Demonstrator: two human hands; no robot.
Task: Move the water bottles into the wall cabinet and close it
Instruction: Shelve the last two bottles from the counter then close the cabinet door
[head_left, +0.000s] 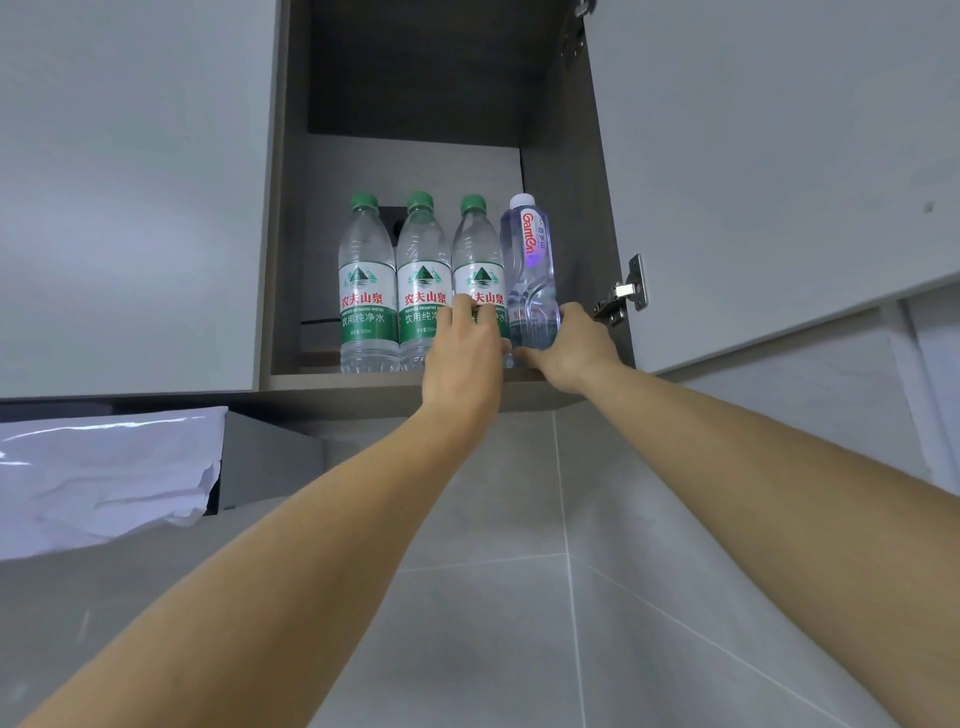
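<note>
The wall cabinet stands open above me. On its bottom shelf stand three upright green-capped bottles in a row: the left one, the middle one and the right one. To their right stands a white-capped clear bottle with a red logo. My left hand is wrapped around the lower part of the right green-capped bottle. My right hand holds the base of the white-capped bottle. The cabinet door is swung open to the right.
A metal hinge sticks out on the door just right of my right hand. A closed cabinet front lies to the left. Below left is a white plastic-wrapped object. Grey wall tiles run under the cabinet.
</note>
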